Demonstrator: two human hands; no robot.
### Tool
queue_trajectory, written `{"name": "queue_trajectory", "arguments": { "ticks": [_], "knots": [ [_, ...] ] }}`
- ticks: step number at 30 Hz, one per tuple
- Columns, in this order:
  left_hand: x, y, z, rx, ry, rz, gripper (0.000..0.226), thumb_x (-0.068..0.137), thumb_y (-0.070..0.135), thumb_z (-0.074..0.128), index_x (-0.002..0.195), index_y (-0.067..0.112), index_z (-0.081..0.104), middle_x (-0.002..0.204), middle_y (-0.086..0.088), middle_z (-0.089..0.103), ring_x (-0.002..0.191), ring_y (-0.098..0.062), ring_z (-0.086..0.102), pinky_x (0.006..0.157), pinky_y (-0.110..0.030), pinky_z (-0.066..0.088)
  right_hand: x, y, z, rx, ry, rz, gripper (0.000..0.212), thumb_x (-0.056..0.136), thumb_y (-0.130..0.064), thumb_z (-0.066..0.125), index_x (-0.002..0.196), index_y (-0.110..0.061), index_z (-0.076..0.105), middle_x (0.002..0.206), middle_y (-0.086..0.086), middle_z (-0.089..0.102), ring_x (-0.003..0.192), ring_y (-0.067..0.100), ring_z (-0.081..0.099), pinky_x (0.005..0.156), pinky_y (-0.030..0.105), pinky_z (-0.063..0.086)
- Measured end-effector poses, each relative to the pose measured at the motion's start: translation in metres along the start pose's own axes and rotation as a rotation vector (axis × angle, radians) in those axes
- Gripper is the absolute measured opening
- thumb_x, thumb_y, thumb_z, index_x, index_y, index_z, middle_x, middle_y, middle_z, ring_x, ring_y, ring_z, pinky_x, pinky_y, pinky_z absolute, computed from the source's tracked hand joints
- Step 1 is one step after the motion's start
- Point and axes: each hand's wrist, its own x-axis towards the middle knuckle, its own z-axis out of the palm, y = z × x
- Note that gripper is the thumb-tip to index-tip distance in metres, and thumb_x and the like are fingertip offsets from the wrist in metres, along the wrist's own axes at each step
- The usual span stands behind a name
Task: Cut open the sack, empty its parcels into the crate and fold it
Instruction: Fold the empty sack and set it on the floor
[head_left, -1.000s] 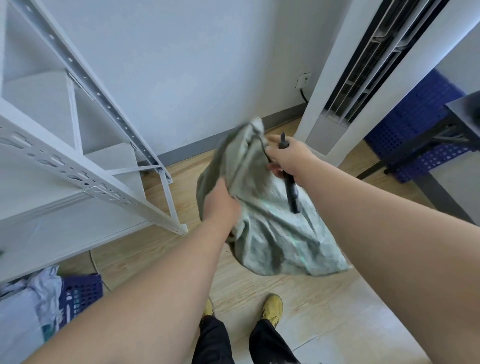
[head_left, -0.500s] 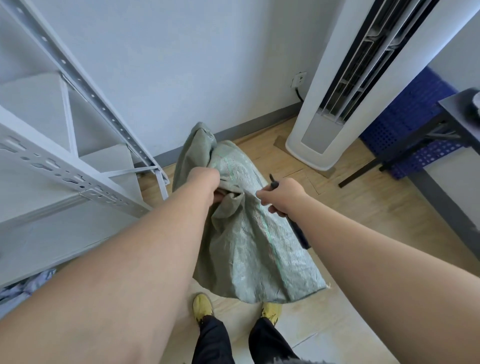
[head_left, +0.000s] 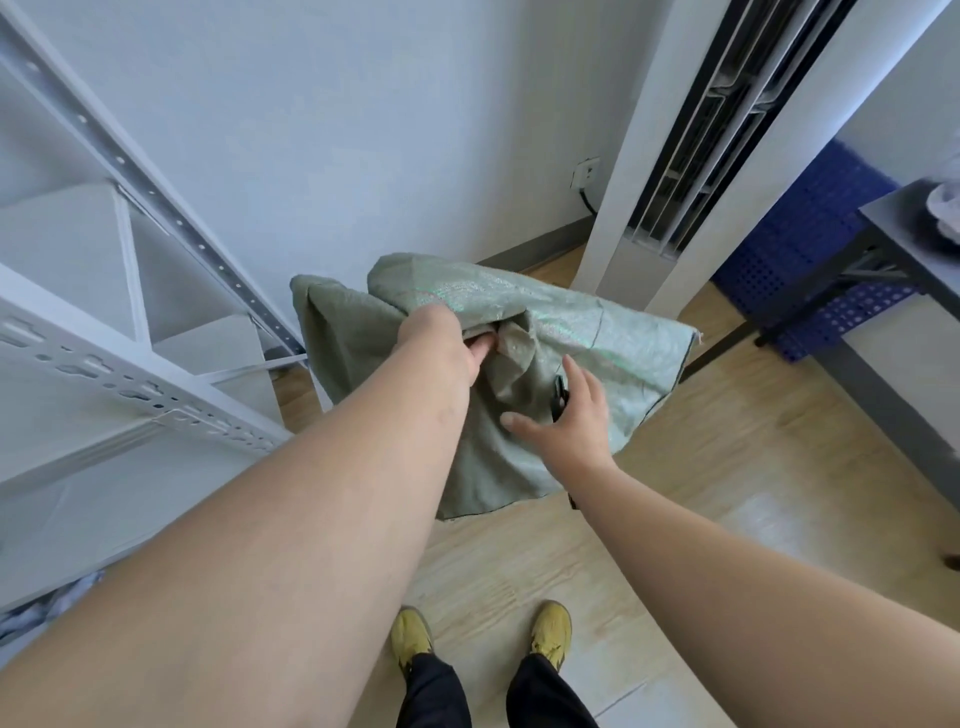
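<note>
The grey-green woven sack (head_left: 587, 332) hangs limp in the air in front of me, above the wooden floor, with one corner spread out to the right. My left hand (head_left: 441, 348) grips a bunched fold near its top. Lower down, my right hand (head_left: 566, 421) lies against the cloth with thumb and forefinger spread. A black cutter (head_left: 560, 396) sits in that palm, and its other end pokes out under the wrist. A blue perforated crate (head_left: 810, 260) stands at the right, behind the table legs.
A white metal shelf rack (head_left: 130, 374) fills the left side. A tall white air conditioner (head_left: 670, 156) stands against the wall ahead. The grey table (head_left: 914, 234) is at the right edge. Pale bundles (head_left: 47, 608) lie under the rack. My yellow shoes (head_left: 550, 631) are below.
The sack has swung up and spread out to the right. My left hand has moved forward with its fold. My right hand has dropped lower and opened its thumb and forefinger.
</note>
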Motion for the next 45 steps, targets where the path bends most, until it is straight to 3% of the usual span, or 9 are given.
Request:
{"name": "queue_trajectory", "arguments": {
  "ticks": [7, 12, 14, 18, 21, 28, 36, 42, 45],
  "knots": [
    [-0.018, 0.007, 0.010, 0.282, -0.252, -0.066, 0.028, 0.097, -0.002, 0.032, 0.111, 0.001, 0.057, 0.092, -0.017, 0.062, 0.074, -0.029, 0.061, 0.037, -0.039, 0.053, 0.031, -0.029, -0.020, -0.096, -0.016, -0.117, 0.106, 0.056, -0.050, 0.086, 0.145, -0.036, 0.029, 0.150, -0.007, 0.029, 0.136, 0.020, 0.022, 0.116, 0.041, 0.021],
    [-0.030, 0.024, 0.000, 0.306, -0.579, -0.022, 0.021, 0.100, 0.015, 0.047, 0.114, 0.003, 0.056, 0.104, -0.017, 0.065, 0.087, -0.028, 0.069, 0.067, -0.042, 0.061, 0.038, -0.043, -0.020, 0.197, -0.048, -0.090, 0.051, 0.063, -0.040, 0.083, 0.108, -0.022, 0.067, 0.105, 0.001, 0.070, 0.098, 0.020, 0.065, 0.083, 0.042, 0.056],
    [-0.017, 0.027, -0.015, 0.513, -0.602, 0.219, 0.052, 0.092, 0.041, 0.061, 0.137, 0.019, 0.046, 0.131, -0.004, 0.058, 0.112, -0.021, 0.062, 0.095, -0.048, 0.051, 0.042, -0.050, -0.030, 0.352, -0.091, 0.010, 0.032, 0.075, -0.024, 0.078, 0.104, -0.016, 0.067, 0.095, 0.000, 0.071, 0.087, 0.018, 0.068, 0.065, 0.025, 0.057],
    [0.019, 0.015, -0.058, 0.993, -0.030, 0.849, 0.102, 0.072, 0.054, 0.075, 0.152, 0.030, 0.015, 0.152, 0.000, 0.029, 0.140, -0.019, 0.029, 0.114, -0.044, 0.028, 0.047, -0.055, -0.042, 0.530, -0.222, 0.276, 0.036, 0.076, -0.020, 0.075, 0.107, -0.005, 0.065, 0.084, 0.006, 0.070, 0.075, 0.021, 0.068, 0.062, 0.025, 0.054],
    [0.038, 0.004, -0.086, 1.062, 0.072, 0.622, 0.128, 0.062, 0.055, 0.082, 0.153, 0.026, -0.004, 0.160, -0.002, 0.010, 0.147, -0.023, 0.014, 0.118, -0.048, 0.018, 0.048, -0.058, -0.046, 0.545, -0.449, 0.345, 0.019, 0.083, -0.017, 0.061, 0.098, -0.006, 0.066, 0.072, 0.005, 0.071, 0.062, 0.020, 0.068, 0.064, 0.029, 0.054],
    [0.055, -0.009, -0.101, 0.881, -0.423, 0.314, 0.153, 0.023, 0.061, 0.091, 0.149, 0.028, 0.010, 0.142, 0.003, 0.046, 0.127, -0.016, 0.047, 0.109, -0.042, 0.038, 0.049, -0.065, -0.043, 0.425, -0.826, 0.296, 0.046, 0.065, -0.018, 0.057, 0.108, -0.007, 0.068, 0.100, 0.015, 0.072, 0.088, 0.030, 0.067, 0.094, 0.042, 0.049],
    [0.045, -0.009, -0.084, 0.893, -0.791, 0.127, 0.083, 0.048, 0.025, 0.093, 0.124, 0.014, 0.062, 0.116, -0.005, 0.070, 0.111, -0.024, 0.065, 0.099, -0.045, 0.048, 0.043, -0.079, -0.040, 0.278, -0.969, 0.304, 0.046, 0.065, -0.015, 0.063, 0.110, -0.007, 0.068, 0.109, 0.016, 0.070, 0.095, 0.029, 0.068, 0.086, 0.038, 0.056],
    [0.054, -0.005, -0.101, 0.694, -0.296, 0.327, 0.059, 0.056, 0.022, 0.093, 0.108, 0.019, 0.063, 0.103, 0.000, 0.072, 0.100, -0.023, 0.068, 0.094, -0.043, 0.052, 0.057, -0.073, -0.044, 0.163, -0.417, 0.167, 0.065, 0.058, -0.042, 0.089, 0.114, -0.020, 0.065, 0.108, 0.000, 0.071, 0.095, 0.018, 0.068, 0.087, 0.036, 0.054],
    [0.057, -0.003, -0.104, 0.530, -0.159, 0.391, 0.060, 0.060, 0.026, 0.091, 0.111, 0.020, 0.061, 0.109, 0.002, 0.069, 0.104, -0.022, 0.065, 0.099, -0.044, 0.048, 0.053, -0.066, -0.049, 0.131, -0.373, 0.104, 0.075, 0.054, -0.060, 0.080, 0.119, -0.027, 0.060, 0.113, -0.007, 0.063, 0.093, 0.011, 0.057, 0.079, 0.030, 0.045]
  ]
}}
